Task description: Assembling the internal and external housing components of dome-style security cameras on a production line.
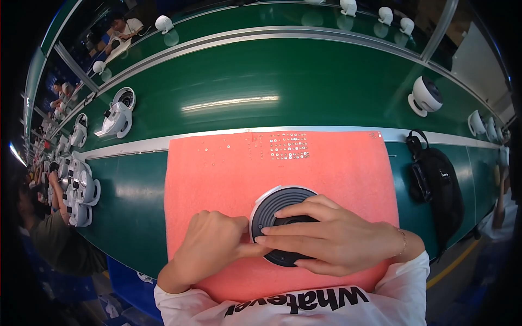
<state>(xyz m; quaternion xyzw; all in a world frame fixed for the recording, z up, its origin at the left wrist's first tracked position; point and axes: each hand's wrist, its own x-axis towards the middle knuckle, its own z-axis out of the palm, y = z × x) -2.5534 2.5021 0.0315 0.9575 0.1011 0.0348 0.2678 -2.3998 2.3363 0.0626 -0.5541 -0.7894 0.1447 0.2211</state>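
Note:
A round device [285, 198] with a dark grey ribbed face and a white rim sits on a coral-pink cloth [212, 185] close in front of me. My left hand [212, 244] is closed at its left rim, with thumb and finger tips against the edge. My right hand [331, 233] reaches over the face from the right, its fingers spread across the ribs and holding the device. The right hand covers much of the face's middle and right side. Rows of small round metal pieces [289, 146] lie along the cloth's far part.
A black pouch [443, 185] lies right of the cloth. Beyond runs a green belt [304, 81] with white devices, one at right [427, 96] and one at left [117, 117]. More white units [81, 187] crowd the left bench, beside a co-worker [60, 239].

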